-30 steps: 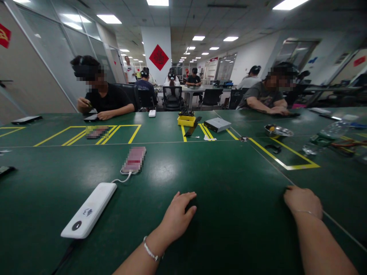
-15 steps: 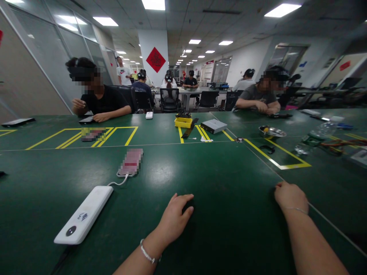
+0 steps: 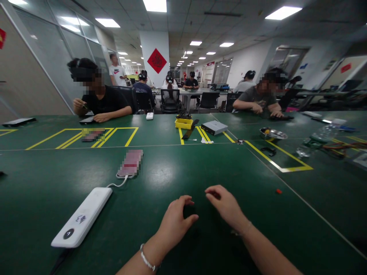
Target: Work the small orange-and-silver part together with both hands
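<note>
My left hand [image 3: 176, 218] rests on the green table [image 3: 200, 168] near its front edge. Its fingers are arched and apart from the thumb, over a dark patch that I cannot make out. My right hand [image 3: 225, 205] lies just to its right, fingers curled and pointing left, the tips pinched close together with a hint of red between them. A tiny red piece [image 3: 278, 191] lies alone on the table further right. A white power bank [image 3: 82, 222] lies to the left, cabled to a phone [image 3: 130, 163].
Yellow tape marks boxes on the table. Across the middle stand a yellow tray [image 3: 184, 123], a grey box [image 3: 214, 127], a metal bowl [image 3: 273, 134] and a plastic bottle [image 3: 314, 142]. Two people sit at the far side; more people work at tables behind.
My right hand has moved from the right side of the table to the middle, beside my left hand. A small red piece now shows where it rested. My left hand stayed put.
</note>
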`<act>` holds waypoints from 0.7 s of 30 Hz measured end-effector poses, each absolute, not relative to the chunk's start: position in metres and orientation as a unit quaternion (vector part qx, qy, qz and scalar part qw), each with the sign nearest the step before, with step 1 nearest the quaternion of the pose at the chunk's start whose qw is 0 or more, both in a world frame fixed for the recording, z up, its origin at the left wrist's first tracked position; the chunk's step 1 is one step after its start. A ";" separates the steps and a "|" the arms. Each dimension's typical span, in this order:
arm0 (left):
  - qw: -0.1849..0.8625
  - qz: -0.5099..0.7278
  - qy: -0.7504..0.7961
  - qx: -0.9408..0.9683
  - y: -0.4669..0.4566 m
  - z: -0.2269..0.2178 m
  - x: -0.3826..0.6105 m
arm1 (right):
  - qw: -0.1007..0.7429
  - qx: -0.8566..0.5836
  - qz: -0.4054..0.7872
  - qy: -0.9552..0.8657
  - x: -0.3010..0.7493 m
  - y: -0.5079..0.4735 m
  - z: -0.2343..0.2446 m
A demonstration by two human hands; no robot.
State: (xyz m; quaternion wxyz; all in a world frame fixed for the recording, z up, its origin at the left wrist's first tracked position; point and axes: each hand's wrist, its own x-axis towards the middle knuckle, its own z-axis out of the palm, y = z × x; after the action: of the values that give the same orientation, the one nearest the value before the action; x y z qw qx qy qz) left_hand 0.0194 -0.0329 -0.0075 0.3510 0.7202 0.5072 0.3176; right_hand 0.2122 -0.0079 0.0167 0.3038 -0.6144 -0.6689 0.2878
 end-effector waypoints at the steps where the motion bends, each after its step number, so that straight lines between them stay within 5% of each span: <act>1: 0.361 0.323 0.510 0.711 -0.034 -0.008 0.020 | 0.318 -0.579 0.318 -0.680 0.192 -0.014 0.015; 8: 0.420 0.390 0.507 0.644 -0.031 -0.005 0.017 | 0.319 -0.519 0.301 -0.734 0.171 -0.020 0.014; 15: 0.475 0.423 0.488 0.597 -0.028 -0.007 0.015 | 0.141 -0.782 -0.098 -0.600 0.334 0.024 -0.006; 21: 0.503 0.436 0.477 0.574 -0.028 -0.004 0.013 | 0.059 -0.850 -0.026 -0.522 0.413 0.023 -0.032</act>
State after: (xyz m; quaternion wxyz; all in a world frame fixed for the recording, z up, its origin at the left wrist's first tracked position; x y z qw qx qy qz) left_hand 0.0131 -0.0280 -0.0040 0.5028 0.5736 0.4773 0.4363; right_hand 0.4128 0.0230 -0.0316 0.0589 -0.8504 -0.5223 -0.0260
